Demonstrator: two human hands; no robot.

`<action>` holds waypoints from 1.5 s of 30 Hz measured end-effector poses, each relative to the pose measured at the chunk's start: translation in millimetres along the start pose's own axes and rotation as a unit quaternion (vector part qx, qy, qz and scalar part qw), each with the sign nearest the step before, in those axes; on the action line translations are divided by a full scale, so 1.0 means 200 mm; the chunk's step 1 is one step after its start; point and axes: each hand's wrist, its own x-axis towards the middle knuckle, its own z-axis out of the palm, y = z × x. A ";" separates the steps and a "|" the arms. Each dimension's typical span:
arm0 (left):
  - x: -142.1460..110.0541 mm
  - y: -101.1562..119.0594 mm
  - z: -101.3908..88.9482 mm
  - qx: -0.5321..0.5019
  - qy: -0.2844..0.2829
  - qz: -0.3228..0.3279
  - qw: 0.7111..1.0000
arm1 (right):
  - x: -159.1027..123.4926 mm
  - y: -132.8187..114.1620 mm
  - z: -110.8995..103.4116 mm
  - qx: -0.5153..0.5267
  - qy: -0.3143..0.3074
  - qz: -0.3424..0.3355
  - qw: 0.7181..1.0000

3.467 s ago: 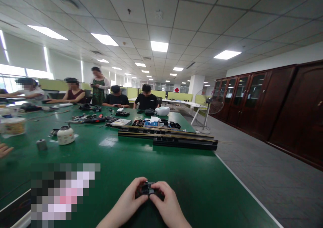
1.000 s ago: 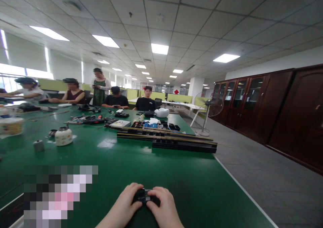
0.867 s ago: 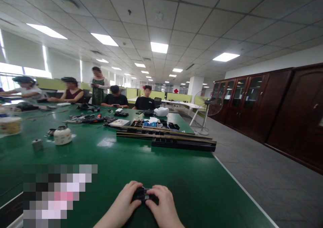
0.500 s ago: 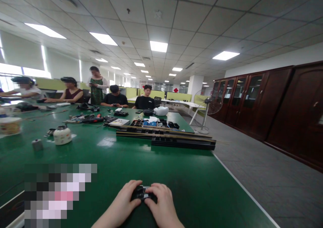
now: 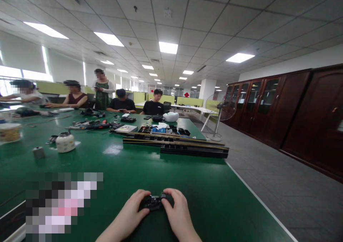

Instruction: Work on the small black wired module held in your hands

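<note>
A small black device (image 5: 153, 203) with a shiny grey part on top is low in the head view, close above or on the green table; its exact kind is not clear. My left hand (image 5: 133, 209) is closed around its left end, thumb below and fingers above. At the right end, the thumb and index finger of my right hand (image 5: 177, 209) pinch a dark piece at the device's upper right corner. Whether that piece is joined to the device or separate, I cannot tell. Both palms hide parts of the ends.
Long black rails (image 5: 194, 152) with thin brass-coloured rods lie across the green table (image 5: 209, 185). Left stand a white patterned jar (image 5: 65, 142), a grey cylinder (image 5: 39, 152) and a tub (image 5: 10, 132). Tools (image 5: 98, 125) lie farther back. Several people are around the far side.
My right hand has shifted slightly right and its fingers have opened outward from the device, so more of its black body shows. My left hand has stayed almost in place.
</note>
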 end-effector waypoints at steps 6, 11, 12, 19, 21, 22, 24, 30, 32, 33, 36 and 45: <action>-0.01 0.03 -0.01 0.001 0.001 -0.008 1.000 | 0.02 0.03 -0.03 0.023 0.075 0.019 0.997; 0.00 0.01 -0.01 0.006 -0.008 -0.006 1.000 | 0.04 0.06 -0.07 0.019 0.131 0.039 0.990; 0.00 0.00 -0.01 0.006 -0.011 -0.005 1.000 | 0.05 0.06 -0.08 0.018 0.140 0.042 0.989; -0.01 0.01 -0.02 0.007 -0.013 -0.013 1.000 | 0.06 0.08 -0.13 0.024 0.181 0.048 0.982; -0.01 0.02 -0.02 0.008 -0.014 -0.015 1.000 | 0.06 0.09 -0.14 0.030 0.184 0.046 0.981; -0.01 0.03 -0.02 0.008 -0.015 -0.015 1.000 | 0.06 0.09 -0.14 0.029 0.186 0.045 0.981; -0.01 0.03 -0.02 0.008 -0.015 -0.015 1.000 | 0.06 0.08 -0.14 0.027 0.184 0.040 0.982; -0.01 0.02 -0.02 0.010 -0.013 -0.011 1.000 | 0.06 0.07 -0.13 0.005 0.155 0.001 0.988; -0.01 0.02 -0.02 0.014 -0.015 -0.011 1.000 | 0.06 0.07 -0.12 -0.016 0.130 -0.007 0.991; -0.01 0.02 -0.02 0.015 -0.016 -0.011 1.000 | 0.05 0.07 -0.12 -0.027 0.111 -0.008 0.993; -0.01 0.02 -0.02 0.016 -0.018 -0.012 1.000 | 0.04 0.06 -0.09 -0.051 0.048 -0.008 0.998; -0.01 0.03 -0.02 0.009 -0.011 -0.010 1.000 | 0.00 -0.02 0.02 -0.029 -0.055 -0.036 0.997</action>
